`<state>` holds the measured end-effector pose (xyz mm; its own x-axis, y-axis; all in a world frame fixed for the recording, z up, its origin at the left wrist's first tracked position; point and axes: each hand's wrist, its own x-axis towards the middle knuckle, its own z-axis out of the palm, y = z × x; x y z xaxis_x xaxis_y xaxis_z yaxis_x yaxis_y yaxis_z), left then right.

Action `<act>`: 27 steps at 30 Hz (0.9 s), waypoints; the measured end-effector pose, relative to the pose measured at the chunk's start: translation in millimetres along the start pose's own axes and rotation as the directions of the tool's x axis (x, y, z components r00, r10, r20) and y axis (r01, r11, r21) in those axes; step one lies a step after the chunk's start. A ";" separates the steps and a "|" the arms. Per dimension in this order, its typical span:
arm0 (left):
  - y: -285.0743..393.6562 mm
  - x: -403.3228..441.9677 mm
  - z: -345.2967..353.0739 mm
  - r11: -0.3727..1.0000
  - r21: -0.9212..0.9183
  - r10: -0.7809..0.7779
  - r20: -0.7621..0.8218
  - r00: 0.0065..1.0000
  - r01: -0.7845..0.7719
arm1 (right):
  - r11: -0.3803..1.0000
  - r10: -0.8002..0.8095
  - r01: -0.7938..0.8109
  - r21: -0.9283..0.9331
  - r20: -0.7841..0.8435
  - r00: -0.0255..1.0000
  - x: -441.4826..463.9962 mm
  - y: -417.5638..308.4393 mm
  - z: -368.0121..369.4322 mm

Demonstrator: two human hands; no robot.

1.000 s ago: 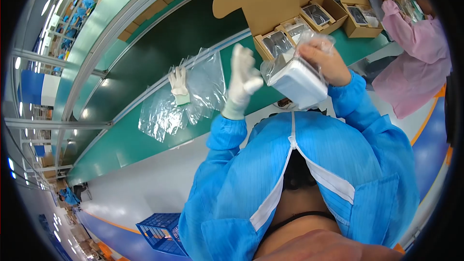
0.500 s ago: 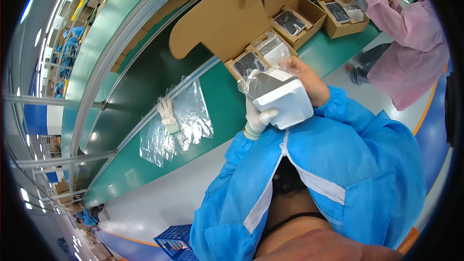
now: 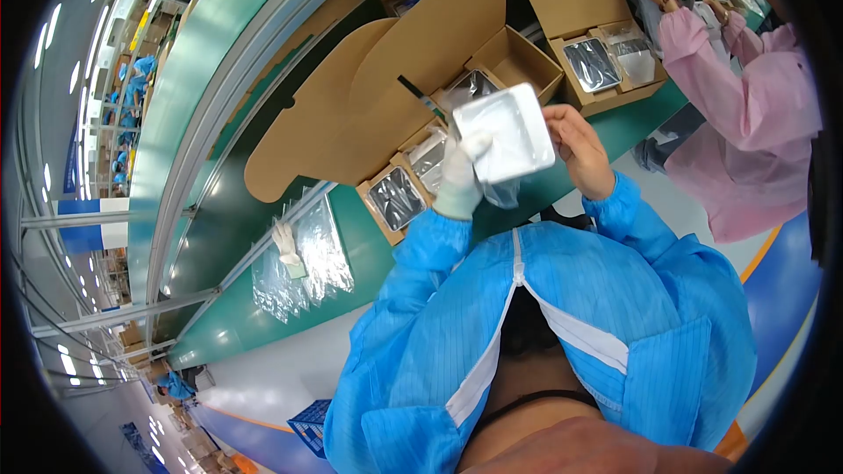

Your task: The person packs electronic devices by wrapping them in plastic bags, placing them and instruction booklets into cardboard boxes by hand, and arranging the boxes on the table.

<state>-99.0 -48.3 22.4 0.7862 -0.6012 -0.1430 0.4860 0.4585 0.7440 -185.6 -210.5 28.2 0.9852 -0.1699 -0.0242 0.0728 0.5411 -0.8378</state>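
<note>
My left hand (image 3: pixel 463 177), in a white glove, grips the left side of a white box-shaped item (image 3: pixel 514 133) with its thumb over the face. Clear plastic film hangs around and below this item. My bare right hand (image 3: pixel 580 147) is at the item's right edge, fingers partly curled; whether they touch it is hard to tell. Behind and left of the item, an open cardboard box (image 3: pixel 383 228) holds a dark film-wrapped device (image 3: pixel 397 197) and a bagged part (image 3: pixel 428 158).
More open cardboard boxes (image 3: pixel 606 105) with wrapped devices stand along the green table (image 3: pixel 211 329). Clear plastic bags (image 3: pixel 325 254) and a white glove (image 3: pixel 285 244) lie at the left. A co-worker in pink (image 3: pixel 729 158) handles something at the right. A blue crate (image 3: pixel 309 426) is below.
The white item has been raised and turned, its broad face now toward the camera. My left hand came to it from apart. The view has shifted, and my right hand has loosened its fingers.
</note>
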 end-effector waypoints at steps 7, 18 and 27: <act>14.2 148.8 -2.5 0.834 0.545 0.057 0.067 0.996 -0.085 | 0.987 0.161 -0.161 0.013 -0.209 0.965 99.8 7.0 -55.9; 23.3 217.3 -5.4 0.155 0.988 -0.287 0.052 0.957 -0.007 | 0.857 0.482 -0.403 0.323 -0.222 0.848 114.8 22.5 -74.1; -3.0 193.9 22.3 -0.585 0.780 -0.307 0.043 0.951 -0.224 | 0.760 0.467 -0.531 -0.375 -0.253 0.847 75.1 -26.7 -60.2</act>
<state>43.4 -180.9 7.1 0.5817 -0.7407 -0.3362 -0.7581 -0.6435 0.1059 -122.9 -287.3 15.9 0.8294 -0.1001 -0.5496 -0.5257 0.1927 -0.8285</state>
